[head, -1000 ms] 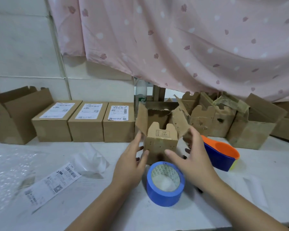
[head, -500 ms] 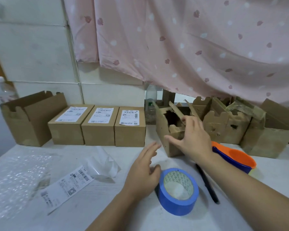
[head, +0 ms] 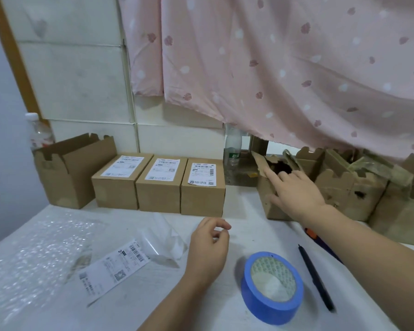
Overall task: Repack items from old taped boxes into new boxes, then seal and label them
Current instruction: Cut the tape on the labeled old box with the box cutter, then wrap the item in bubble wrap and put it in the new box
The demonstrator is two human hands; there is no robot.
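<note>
The old box [head: 270,199] stands at the back of the table [head: 237,211], right of middle, its torn flaps open and a dark hole showing at the top. The right hand [head: 296,193] has hold of it: thumb against the near face, forefinger laid along a raised flap, the other fingers hooked over the rim into the opening. The left hand [head: 208,247] is well apart from it, resting on the table nearer the person, fingers loosely curled with nothing in them.

Just right of the old box is a row of worn boxes [head: 349,189], torn and holed, running under the hem of a pink curtain [head: 285,68]. To its left, across a gap where a bottle [head: 233,149] stands by the wall, sit three sealed boxes [head: 160,187] side by side, each with a printed label on top, and beyond them an open box [head: 74,168].

Nearer, a blue tape [head: 271,287] roll lies flat beside the left hand, with a black pen [head: 316,278] just to its right. Left of the hand lie a clear bag [head: 163,242], a loose label [head: 115,268] and a sheet of bubble wrap [head: 34,254].
</note>
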